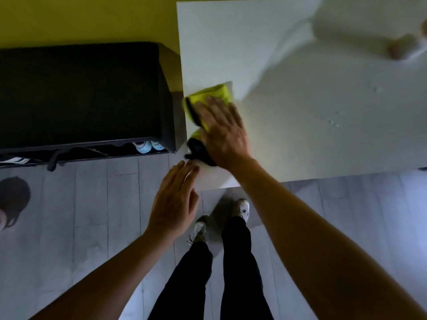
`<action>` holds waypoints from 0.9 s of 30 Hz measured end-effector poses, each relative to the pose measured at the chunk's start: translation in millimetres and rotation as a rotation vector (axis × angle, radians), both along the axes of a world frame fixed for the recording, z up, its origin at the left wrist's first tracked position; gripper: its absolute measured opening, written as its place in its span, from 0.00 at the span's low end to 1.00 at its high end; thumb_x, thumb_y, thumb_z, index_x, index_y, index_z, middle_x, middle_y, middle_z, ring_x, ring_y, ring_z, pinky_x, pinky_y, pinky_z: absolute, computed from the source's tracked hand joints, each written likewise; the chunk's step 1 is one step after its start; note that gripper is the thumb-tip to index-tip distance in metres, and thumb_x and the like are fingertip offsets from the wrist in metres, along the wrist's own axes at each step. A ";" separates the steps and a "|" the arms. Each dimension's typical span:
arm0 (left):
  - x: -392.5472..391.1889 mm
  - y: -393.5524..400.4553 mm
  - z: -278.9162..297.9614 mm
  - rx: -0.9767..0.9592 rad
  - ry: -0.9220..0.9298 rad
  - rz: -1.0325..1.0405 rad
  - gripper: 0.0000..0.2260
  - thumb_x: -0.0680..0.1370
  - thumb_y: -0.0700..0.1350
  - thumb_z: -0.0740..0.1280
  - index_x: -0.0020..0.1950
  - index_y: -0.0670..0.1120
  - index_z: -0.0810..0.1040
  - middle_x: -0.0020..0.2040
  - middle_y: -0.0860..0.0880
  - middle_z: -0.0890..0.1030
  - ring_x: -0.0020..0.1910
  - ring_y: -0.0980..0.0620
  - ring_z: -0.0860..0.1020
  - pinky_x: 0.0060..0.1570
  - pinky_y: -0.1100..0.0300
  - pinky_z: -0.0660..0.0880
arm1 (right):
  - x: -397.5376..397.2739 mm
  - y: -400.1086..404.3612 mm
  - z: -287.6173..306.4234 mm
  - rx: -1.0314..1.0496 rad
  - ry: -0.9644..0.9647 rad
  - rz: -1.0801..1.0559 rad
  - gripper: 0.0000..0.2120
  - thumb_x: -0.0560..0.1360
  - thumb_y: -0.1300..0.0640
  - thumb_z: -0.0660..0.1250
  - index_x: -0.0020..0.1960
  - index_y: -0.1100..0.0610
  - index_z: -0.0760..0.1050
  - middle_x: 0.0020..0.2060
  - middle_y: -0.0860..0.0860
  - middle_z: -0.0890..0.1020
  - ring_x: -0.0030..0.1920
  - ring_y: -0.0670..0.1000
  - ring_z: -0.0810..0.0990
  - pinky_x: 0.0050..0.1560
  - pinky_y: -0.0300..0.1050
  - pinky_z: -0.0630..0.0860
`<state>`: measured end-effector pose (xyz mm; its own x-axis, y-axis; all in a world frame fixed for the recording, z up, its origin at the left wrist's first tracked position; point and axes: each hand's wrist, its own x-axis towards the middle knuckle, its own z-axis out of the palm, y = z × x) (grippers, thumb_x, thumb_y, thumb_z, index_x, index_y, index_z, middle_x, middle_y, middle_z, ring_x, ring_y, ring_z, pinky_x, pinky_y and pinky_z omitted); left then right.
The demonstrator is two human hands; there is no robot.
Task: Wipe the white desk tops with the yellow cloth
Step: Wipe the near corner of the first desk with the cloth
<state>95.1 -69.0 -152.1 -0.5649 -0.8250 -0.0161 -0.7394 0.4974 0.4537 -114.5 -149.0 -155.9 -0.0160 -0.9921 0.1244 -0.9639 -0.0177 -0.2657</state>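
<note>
Now the right hand [223, 132] presses the yellow cloth [213, 95] flat-fingered near the left edge of the white desk top [300, 107], while the left hand [174, 204], fingers straight and empty, hovers at its corner.

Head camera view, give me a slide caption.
Right hand presses yellow cloth on white desk; left hand hovers.

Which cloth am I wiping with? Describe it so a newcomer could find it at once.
Start at the white desk and go to its left edge, beside the black cabinet. Under the right hand lies the yellow cloth, the only bright yellow thing on the desk, black-trimmed.
</note>
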 end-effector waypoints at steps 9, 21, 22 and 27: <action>2.2 -9.9 1.2 -0.036 -0.037 -0.022 0.22 0.82 0.46 0.57 0.73 0.41 0.75 0.75 0.42 0.75 0.74 0.37 0.72 0.72 0.38 0.70 | -112.8 60.9 0.9 0.047 -0.065 -0.636 0.29 0.82 0.42 0.50 0.82 0.48 0.56 0.81 0.52 0.57 0.81 0.54 0.52 0.81 0.56 0.49; -10.0 -40.8 16.8 0.019 0.109 0.153 0.20 0.83 0.38 0.60 0.76 0.41 0.70 0.76 0.41 0.71 0.74 0.41 0.71 0.72 0.43 0.73 | 41.1 90.7 -2.2 0.016 -0.037 -0.062 0.31 0.83 0.41 0.59 0.82 0.52 0.58 0.80 0.54 0.60 0.81 0.54 0.53 0.80 0.60 0.52; -15.2 -40.4 13.9 0.016 0.078 0.098 0.21 0.83 0.38 0.61 0.77 0.41 0.70 0.76 0.41 0.71 0.75 0.40 0.70 0.73 0.42 0.71 | 22.3 99.9 -2.8 0.039 -0.020 -0.097 0.32 0.81 0.40 0.58 0.82 0.51 0.57 0.80 0.53 0.59 0.82 0.53 0.53 0.80 0.60 0.51; -31.2 -30.1 -3.4 -0.060 -0.022 -0.051 0.25 0.83 0.41 0.59 0.81 0.41 0.63 0.82 0.38 0.62 0.82 0.37 0.59 0.79 0.41 0.63 | -88.5 147.4 -2.0 0.079 -0.041 -0.622 0.29 0.82 0.44 0.51 0.82 0.48 0.55 0.81 0.53 0.58 0.81 0.52 0.52 0.81 0.56 0.48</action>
